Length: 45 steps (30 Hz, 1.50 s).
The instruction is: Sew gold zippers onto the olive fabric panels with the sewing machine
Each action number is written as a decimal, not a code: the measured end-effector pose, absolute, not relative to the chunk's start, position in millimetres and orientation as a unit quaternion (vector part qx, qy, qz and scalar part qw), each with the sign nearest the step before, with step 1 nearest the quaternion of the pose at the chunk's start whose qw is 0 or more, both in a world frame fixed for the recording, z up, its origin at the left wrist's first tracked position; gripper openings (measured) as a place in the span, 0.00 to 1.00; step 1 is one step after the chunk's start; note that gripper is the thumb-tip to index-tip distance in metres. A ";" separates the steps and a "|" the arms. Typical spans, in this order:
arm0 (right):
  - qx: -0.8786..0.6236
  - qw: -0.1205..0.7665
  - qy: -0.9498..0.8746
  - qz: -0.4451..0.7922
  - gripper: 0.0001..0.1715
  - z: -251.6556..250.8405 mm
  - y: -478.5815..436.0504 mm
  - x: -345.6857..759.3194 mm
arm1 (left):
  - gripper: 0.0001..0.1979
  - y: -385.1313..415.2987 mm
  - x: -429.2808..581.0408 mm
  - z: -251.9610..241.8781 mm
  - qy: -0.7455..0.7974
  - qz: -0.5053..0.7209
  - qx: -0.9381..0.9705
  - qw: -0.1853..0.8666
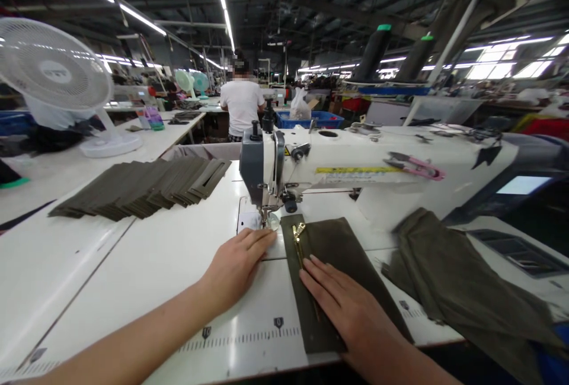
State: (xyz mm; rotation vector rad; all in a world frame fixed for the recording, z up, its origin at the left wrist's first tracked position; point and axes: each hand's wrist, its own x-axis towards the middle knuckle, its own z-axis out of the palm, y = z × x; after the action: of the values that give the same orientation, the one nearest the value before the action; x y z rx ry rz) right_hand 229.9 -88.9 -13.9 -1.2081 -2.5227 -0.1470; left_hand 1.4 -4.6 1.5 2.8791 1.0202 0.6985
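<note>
My left hand [242,260] rests on the white sewing table, its fingers stretched out toward the presser foot [265,217] of the sewing machine [342,157]. Its fingertips reach the needle plate, and no item shows under them. Just right of the needle lies an olive fabric panel [338,246] with a gold metal zipper [297,241] running along its left part. The zipper's puller sits near the far end. My right hand [342,299] lies flat on this panel, fingers extended over the lower zipper, which they partly hide.
A fanned row of olive fabric pieces [142,186] lies on the left. Crumpled olive fabric [448,272] hangs over the right edge. Pink-handled thread snips [415,166] lie on the machine arm. A white fan [100,130] stands at left; a person [242,103] is ahead.
</note>
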 end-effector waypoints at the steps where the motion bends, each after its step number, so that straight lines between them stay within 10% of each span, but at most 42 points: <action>1: -0.433 0.151 -0.887 -0.049 0.43 -14.0 -91.9 227.8 | 0.19 -3.9 1.4 1.0 0.313 0.218 0.924 -0.002; 24: -0.452 0.161 -0.872 -0.099 0.50 -17.2 -82.6 217.7 | 0.16 -13.3 -15.8 16.6 0.306 0.135 0.930 -0.154; 45: -0.440 0.178 -0.862 -0.179 0.29 -31.5 -73.4 220.3 | 0.08 17.5 44.1 4.1 0.377 0.245 0.875 0.178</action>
State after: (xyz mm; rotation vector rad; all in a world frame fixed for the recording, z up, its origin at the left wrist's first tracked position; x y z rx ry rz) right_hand 220.3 -73.4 -31.5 -1.2437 -2.4384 -0.5072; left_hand 44.1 17.5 4.1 2.4767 1.0657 0.6924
